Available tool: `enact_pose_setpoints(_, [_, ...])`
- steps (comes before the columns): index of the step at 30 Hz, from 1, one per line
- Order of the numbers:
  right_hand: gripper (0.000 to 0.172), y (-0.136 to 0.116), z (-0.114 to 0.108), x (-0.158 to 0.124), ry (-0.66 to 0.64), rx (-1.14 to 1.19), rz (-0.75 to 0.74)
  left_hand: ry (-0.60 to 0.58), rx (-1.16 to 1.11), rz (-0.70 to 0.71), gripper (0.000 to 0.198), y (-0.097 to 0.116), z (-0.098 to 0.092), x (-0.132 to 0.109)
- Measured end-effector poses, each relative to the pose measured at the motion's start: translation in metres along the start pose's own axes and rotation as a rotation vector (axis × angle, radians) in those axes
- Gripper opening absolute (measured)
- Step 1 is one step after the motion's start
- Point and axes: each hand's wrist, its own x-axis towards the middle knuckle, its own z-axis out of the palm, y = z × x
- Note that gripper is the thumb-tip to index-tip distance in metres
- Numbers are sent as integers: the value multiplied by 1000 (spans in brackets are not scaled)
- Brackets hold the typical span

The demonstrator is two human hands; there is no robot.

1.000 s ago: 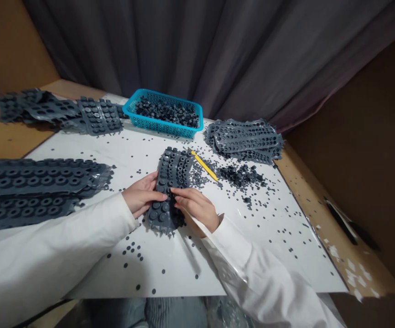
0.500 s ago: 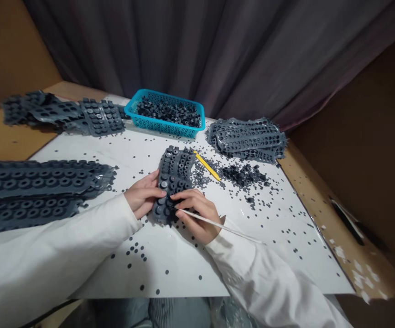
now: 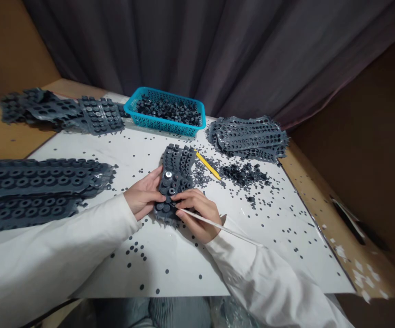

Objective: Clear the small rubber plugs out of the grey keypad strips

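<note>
A dark grey moulded rubber sheet [image 3: 178,169] with rows of round studs stands tilted over the white board in front of me. My left hand [image 3: 146,193] grips its left edge, thumb on the studs. At its lower right, my right hand [image 3: 199,213] pinches a thin white stick [image 3: 223,227], whose tip is at the sheet's studs. The stick's rear end runs back over my right sleeve. Just right of the sheet lies a yellow pen-like tool [image 3: 207,165] among small dark discs.
A blue basket [image 3: 165,125] of small dark parts stands at the back. Stacked grey sheets [image 3: 248,136] lie back right, more sheets [image 3: 29,182] at the left and back left [image 3: 98,116]. A heap of dark bits [image 3: 245,174] and scattered discs cover parts of the white board [image 3: 184,269].
The sheet in my hands has shifted slightly and tilted, so its studs catch the light differently. Both hands keep almost the same place and hold.
</note>
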Motion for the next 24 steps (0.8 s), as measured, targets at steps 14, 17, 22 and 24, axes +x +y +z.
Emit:
enact_pose_setpoints(14, [4,2,-1,-1,5,-50,-33,5,63,31,100,-6,-6,0])
enact_pose_setpoints(17, [4,2,-2,-2,-14,-63,-43,12,75,31,97,-5,-7,0])
enact_pose_setpoints(22, [4,4,-3,-4,-55,-92,-65,32,101,19,98,-4,-7,0])
enact_pose_setpoints(24, [4,6,-3,-5,-53,-121,-74,37,108,19,98,-4,-8,1])
